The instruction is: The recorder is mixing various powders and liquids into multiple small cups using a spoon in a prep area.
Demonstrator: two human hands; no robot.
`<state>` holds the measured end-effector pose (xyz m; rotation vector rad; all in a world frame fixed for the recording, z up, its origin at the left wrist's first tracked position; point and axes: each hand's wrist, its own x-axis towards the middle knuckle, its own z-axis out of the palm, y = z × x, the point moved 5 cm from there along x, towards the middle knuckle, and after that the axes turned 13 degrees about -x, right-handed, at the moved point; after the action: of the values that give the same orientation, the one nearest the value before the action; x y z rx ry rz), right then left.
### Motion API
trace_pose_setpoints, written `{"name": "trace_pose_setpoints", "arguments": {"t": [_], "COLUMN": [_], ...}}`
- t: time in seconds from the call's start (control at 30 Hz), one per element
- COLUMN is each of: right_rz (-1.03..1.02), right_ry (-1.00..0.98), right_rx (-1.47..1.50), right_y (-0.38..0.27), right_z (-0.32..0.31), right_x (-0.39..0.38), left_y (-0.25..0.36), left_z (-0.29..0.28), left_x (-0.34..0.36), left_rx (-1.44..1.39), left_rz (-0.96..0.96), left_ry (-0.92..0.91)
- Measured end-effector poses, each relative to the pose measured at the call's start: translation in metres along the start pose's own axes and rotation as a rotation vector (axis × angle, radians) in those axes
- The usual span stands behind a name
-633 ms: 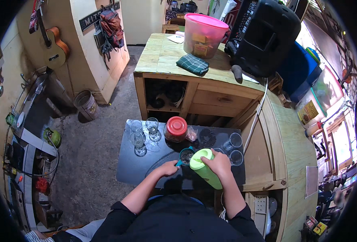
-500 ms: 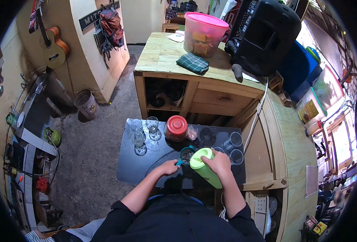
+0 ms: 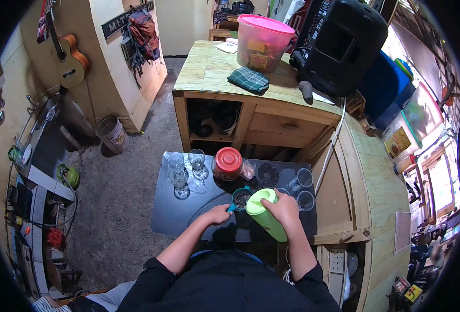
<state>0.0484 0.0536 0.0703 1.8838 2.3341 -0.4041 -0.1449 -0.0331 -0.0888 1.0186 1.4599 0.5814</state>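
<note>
My left hand (image 3: 217,214) is closed round the handle of a teal strainer (image 3: 234,206) with dark bits in its bowl. My right hand (image 3: 284,208) grips a light green lidded pitcher (image 3: 268,222), tilted with its top toward the strainer. The pitcher's rim is close beside the strainer; whether they touch, I cannot tell. Beyond them on the dark table (image 3: 188,221) stand a red-lidded jar (image 3: 227,162) and a small pinkish plastic bag (image 3: 247,170). Stemmed glasses (image 3: 196,160) are grouped at the left, and clear tumblers (image 3: 305,201) stand at the right, one partly hidden by my right hand.
A wooden counter (image 3: 204,67) rises past the table, bearing a pink tub (image 3: 263,47), a folded green checked cloth (image 3: 248,80) and a black loudspeaker (image 3: 339,49). A white cable (image 3: 329,156) hangs down its side. At left are a bucket (image 3: 112,136) and a guitar (image 3: 71,62).
The pitcher and my right hand have shifted slightly to the right and away from me. My left hand and the strainer stay almost where they were.
</note>
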Motion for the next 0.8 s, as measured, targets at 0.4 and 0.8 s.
{"name": "trace_pose_setpoints", "arguments": {"t": [0.4,0.8], "right_rz": [-0.005,0.051], "right_ry": [0.022,0.023], "right_rx": [0.053,0.31], "right_y": [0.005,0.031], "right_z": [-0.003,-0.003], "right_x": [-0.001,-0.009], "left_y": [-0.006,-0.001], "left_z": [0.001,0.001], "left_x": [0.002,-0.002], "left_rx": [-0.049,-0.102], "left_rz": [-0.069,-0.076], "left_ry": [-0.023,-0.03]}}
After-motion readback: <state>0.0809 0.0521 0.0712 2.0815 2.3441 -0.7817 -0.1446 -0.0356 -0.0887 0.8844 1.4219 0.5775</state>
